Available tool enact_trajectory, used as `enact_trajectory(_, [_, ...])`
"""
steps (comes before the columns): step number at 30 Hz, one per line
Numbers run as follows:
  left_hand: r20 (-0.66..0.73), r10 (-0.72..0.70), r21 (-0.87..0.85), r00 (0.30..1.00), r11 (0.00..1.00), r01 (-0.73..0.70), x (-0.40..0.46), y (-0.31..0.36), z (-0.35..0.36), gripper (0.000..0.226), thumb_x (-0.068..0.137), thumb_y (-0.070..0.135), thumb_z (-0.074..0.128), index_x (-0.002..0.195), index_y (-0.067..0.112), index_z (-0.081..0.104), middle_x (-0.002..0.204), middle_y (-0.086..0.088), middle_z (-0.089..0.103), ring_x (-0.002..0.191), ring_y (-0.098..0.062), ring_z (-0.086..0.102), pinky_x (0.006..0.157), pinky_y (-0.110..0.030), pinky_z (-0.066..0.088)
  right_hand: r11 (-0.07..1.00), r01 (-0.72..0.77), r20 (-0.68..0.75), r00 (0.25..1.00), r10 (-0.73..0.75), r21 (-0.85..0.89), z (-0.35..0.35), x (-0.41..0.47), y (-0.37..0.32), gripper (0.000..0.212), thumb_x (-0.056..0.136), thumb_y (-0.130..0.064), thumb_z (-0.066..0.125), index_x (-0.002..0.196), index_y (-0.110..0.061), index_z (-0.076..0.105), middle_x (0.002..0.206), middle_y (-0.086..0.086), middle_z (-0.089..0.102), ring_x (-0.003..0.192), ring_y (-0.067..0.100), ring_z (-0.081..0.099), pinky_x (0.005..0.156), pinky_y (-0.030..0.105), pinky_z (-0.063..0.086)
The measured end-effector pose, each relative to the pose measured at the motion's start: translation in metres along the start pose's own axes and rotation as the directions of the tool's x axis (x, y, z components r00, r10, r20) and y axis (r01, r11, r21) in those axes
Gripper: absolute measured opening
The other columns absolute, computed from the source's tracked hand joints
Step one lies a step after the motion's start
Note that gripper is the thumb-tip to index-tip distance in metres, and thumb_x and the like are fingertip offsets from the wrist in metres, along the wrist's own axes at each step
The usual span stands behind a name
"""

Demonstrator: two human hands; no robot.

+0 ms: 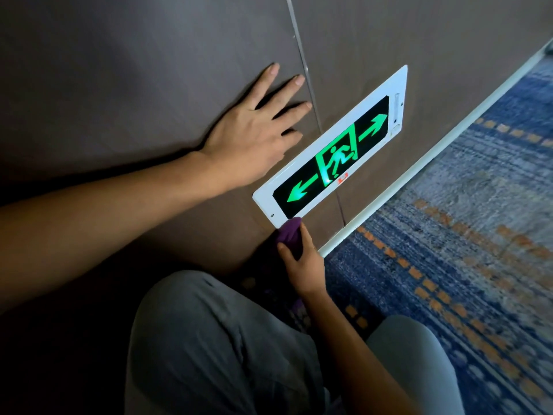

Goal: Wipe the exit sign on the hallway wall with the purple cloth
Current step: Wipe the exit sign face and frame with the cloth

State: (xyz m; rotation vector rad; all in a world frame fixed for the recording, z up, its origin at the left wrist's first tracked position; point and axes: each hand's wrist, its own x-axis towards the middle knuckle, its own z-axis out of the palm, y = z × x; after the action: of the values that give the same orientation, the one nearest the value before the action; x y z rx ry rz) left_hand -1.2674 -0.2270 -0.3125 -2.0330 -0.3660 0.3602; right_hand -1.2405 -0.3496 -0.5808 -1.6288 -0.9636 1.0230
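My right hand [302, 262] has its grip closed around the bunched purple cloth [289, 233], lower centre of frame, cloth tip touching the lower-left corner of the exit sign [332, 163]. Left hand [254, 136] lies flat, fingers spread, on the wall [134, 70] upper left, holding nothing. I judge the cloth soft, light, easy to wad; best held bunched in the fingers. Sign looks rigid, smooth, wall-fixed and lit: light pressure, flat strokes along the face.

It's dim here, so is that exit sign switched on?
On. The exit sign shows bright green arrows and a running figure glowing against its black panel.
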Motion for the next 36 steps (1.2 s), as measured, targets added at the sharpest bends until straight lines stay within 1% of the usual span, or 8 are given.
enact_trajectory(5, [-0.012, 0.009, 0.012, 1.0, 1.0, -0.009, 0.0, 0.0, 0.003, 0.047, 0.102, 0.046, 0.044, 0.143, 0.026, 0.054, 0.17, -0.01, 0.022, 0.157, -0.046, 0.005, 0.123, -0.068, 0.001, 0.991, -0.041, -0.145, 0.988, 0.06, 0.129, -0.037, 0.023, -0.001, 0.074, 0.096, -0.04, 0.068, 0.16, -0.034, 0.031, 0.128, -0.008, 0.062, 0.11, 0.013, 0.059, 0.074, 0.001, 0.038])
enact_trajectory(9, [0.001, 0.06, 0.051, 0.998, 0.997, -0.06, 0.0, 0.001, 0.004, 0.046, 0.104, 0.041, 0.042, 0.146, 0.026, 0.051, 0.171, -0.01, 0.021, 0.157, -0.047, 0.007, 0.125, -0.067, 0.005, 0.987, -0.085, -0.15, 0.983, 0.105, 0.136, -0.062, 0.048, 0.001, 0.072, 0.098, -0.039, 0.065, 0.16, -0.031, 0.03, 0.147, -0.002, 0.058, 0.128, 0.022, 0.058, 0.089, 0.018, 0.038])
enact_trajectory(15, [-0.005, 0.118, -0.004, 0.993, 0.993, -0.118, 0.014, -0.004, 0.005, 0.045, 0.101, 0.035, 0.051, 0.146, 0.029, 0.054, 0.17, -0.008, 0.026, 0.158, -0.042, 0.009, 0.127, -0.062, 0.004, 0.955, -0.034, -0.317, 0.939, 0.131, 0.295, -0.065, 0.083, -0.018, 0.063, 0.098, -0.039, 0.062, 0.156, -0.038, 0.036, 0.146, -0.001, 0.055, 0.13, 0.021, 0.056, 0.108, 0.041, 0.048])
enact_trajectory(21, [-0.012, 0.147, 0.005, 0.989, 0.989, -0.147, 0.043, -0.004, 0.004, 0.053, 0.096, 0.029, 0.057, 0.148, 0.027, 0.051, 0.17, -0.01, 0.024, 0.158, -0.042, 0.006, 0.126, -0.061, 0.004, 0.985, -0.037, -0.271, 0.959, 0.083, 0.17, -0.029, 0.063, -0.015, 0.062, 0.1, -0.041, 0.06, 0.156, -0.044, 0.034, 0.151, 0.002, 0.046, 0.13, 0.021, 0.053, 0.099, 0.031, 0.045])
enact_trajectory(23, [-0.015, 0.169, 0.022, 0.985, 0.985, -0.169, 0.051, -0.004, 0.006, 0.055, 0.091, 0.024, 0.057, 0.146, 0.025, 0.053, 0.169, -0.011, 0.026, 0.158, -0.042, 0.006, 0.125, -0.064, 0.004, 0.99, -0.022, -0.222, 0.973, 0.054, 0.142, -0.024, 0.051, -0.007, 0.063, 0.099, -0.042, 0.061, 0.156, -0.044, 0.034, 0.15, 0.0, 0.046, 0.129, 0.019, 0.054, 0.098, 0.032, 0.049])
enact_trajectory(26, [0.003, 0.189, 0.035, 0.982, 0.981, -0.189, 0.053, -0.006, 0.01, 0.053, 0.092, 0.024, 0.052, 0.145, 0.025, 0.054, 0.168, -0.012, 0.027, 0.158, -0.043, 0.006, 0.124, -0.065, 0.004, 0.989, 0.018, -0.166, 0.986, 0.006, 0.145, -0.026, 0.039, 0.001, 0.064, 0.098, -0.04, 0.063, 0.157, -0.039, 0.037, 0.144, -0.003, 0.053, 0.122, 0.012, 0.055, 0.093, 0.022, 0.042])
enact_trajectory(31, [0.056, 0.159, 0.037, 0.986, 0.986, -0.161, 0.067, -0.011, 0.002, 0.051, 0.101, 0.043, 0.051, 0.15, 0.027, 0.048, 0.17, -0.01, 0.023, 0.158, -0.043, 0.003, 0.125, -0.065, 0.003, 0.926, 0.02, -0.39, 0.91, 0.139, 0.377, -0.067, 0.082, -0.01, 0.06, 0.099, -0.036, 0.063, 0.155, -0.035, 0.041, 0.134, -0.014, 0.055, 0.121, 0.005, 0.053, 0.106, 0.029, 0.044])
enact_trajectory(36, [0.02, 0.159, 0.069, 0.987, 0.985, -0.16, 0.087, -0.021, -0.002, 0.055, 0.1, 0.053, 0.053, 0.147, 0.025, 0.049, 0.167, -0.011, 0.028, 0.157, -0.045, 0.008, 0.124, -0.068, 0.008, 0.956, 0.02, -0.407, 0.907, 0.105, 0.291, -0.112, 0.147, -0.007, 0.056, 0.1, -0.045, 0.053, 0.154, -0.041, 0.039, 0.128, -0.005, 0.055, 0.111, 0.011, 0.056, 0.091, 0.027, 0.046])
